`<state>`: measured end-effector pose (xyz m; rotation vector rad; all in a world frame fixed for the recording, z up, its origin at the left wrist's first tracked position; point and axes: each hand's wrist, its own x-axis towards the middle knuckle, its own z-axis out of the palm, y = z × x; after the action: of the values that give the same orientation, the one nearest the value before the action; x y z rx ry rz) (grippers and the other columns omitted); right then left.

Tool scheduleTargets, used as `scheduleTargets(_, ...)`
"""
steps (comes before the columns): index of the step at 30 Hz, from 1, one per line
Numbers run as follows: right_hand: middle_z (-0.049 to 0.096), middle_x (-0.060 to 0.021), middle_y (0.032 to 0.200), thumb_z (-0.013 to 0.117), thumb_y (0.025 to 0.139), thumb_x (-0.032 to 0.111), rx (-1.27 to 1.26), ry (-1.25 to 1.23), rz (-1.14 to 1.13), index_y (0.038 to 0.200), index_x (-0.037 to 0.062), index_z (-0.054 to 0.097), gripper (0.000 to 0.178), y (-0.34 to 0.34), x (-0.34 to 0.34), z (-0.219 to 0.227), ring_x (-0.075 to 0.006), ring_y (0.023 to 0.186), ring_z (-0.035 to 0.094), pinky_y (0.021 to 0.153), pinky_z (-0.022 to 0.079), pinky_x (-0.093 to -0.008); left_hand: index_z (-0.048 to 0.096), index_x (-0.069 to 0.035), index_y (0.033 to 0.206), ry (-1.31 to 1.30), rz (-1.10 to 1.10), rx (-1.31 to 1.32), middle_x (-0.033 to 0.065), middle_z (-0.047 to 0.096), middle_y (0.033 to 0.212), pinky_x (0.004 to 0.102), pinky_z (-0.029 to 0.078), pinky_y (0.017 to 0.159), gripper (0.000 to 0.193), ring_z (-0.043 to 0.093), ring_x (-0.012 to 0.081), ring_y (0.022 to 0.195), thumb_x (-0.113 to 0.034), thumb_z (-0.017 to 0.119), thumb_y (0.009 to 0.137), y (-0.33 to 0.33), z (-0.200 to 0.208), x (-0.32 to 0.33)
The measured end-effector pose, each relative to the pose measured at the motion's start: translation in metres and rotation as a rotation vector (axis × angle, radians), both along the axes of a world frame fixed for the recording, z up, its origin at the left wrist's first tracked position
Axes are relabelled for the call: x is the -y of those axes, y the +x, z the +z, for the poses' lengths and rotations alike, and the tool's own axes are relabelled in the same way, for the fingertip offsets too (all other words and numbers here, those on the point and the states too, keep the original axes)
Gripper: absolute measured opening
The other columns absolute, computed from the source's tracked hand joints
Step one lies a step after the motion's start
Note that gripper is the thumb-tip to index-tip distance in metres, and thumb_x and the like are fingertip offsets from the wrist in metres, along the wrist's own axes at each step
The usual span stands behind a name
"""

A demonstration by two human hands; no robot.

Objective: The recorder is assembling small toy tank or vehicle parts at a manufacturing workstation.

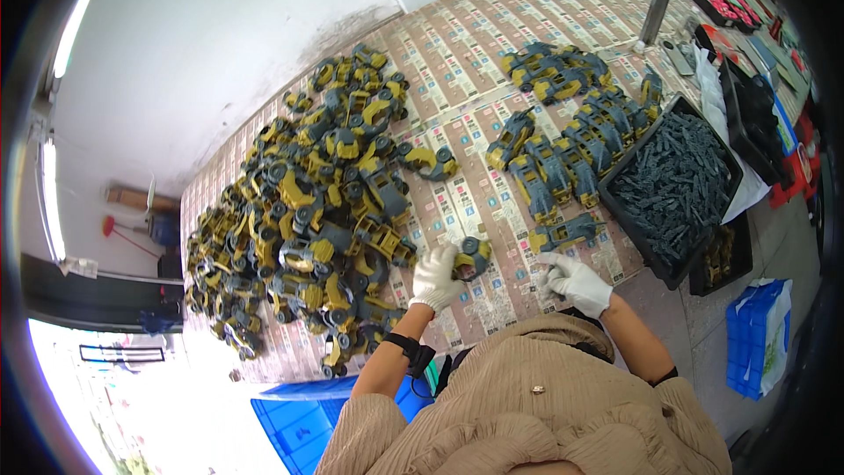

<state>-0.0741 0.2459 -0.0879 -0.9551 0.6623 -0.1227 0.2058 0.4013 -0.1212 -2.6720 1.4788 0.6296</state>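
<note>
In the head view, a person in a tan ribbed top (527,396) faces a tabletop (466,202) covered with a printed brown-and-cream sheet. The left hand (435,277), in a white glove, grasps the near left side of a yellow-and-grey toy vehicle (476,257), which sits at the front middle of the tabletop between the two hands. The right hand (576,284), also gloved in white, is just beyond it on the right, its fingers bent; something dark grey shows at its fingertips, and whether that is a held part or soiled glove cannot be told.

Left of the hands lies a large jumbled heap of yellow-and-grey toy vehicles (308,193), many with black wheels. To the right, similar vehicle bodies stand side by side in a slanting row (571,154), with another cluster (554,70) behind them and a single vehicle body (567,233) lying just beyond the right hand. Beside the row, a black crate (635,244) is filled with slim dark grey plastic parts (675,180). A blue crate (299,431) is below the tabletop's near left edge, and a blue basket (745,343) is on the floor (694,325) at the right.
</note>
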Motion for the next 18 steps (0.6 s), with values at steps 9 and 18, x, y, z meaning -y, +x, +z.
scheduleTargets(9,0.069,-0.0080,0.090,0.060,0.097,0.010,-0.216,-0.609,0.302,0.114,0.0022,0.067,0.020,0.035,-0.030,-0.046,-0.0148,0.074,0.061,0.073,0.052,-0.0314,0.065,-0.010,0.126,-0.136,-0.182,-0.554,0.0154,0.066,0.116,0.0443,0.050,0.096,0.045,0.062,0.0344,0.111,-0.023,0.055,0.084,-0.027,-0.013,-0.031)
scheduleTargets(18,0.071,-0.0215,0.095,0.061,0.100,0.027,-0.289,-1.078,0.549,0.104,0.0061,0.066,0.022,0.052,-0.032,-0.042,-0.0397,0.087,0.069,0.078,0.053,-0.0451,0.069,-0.012,0.122,-0.322,-0.056,-0.446,0.0145,0.066,0.117,0.0450,0.049,0.099,0.041,0.061,0.0353,0.112,-0.026,0.054,0.086,-0.044,0.004,-0.031)
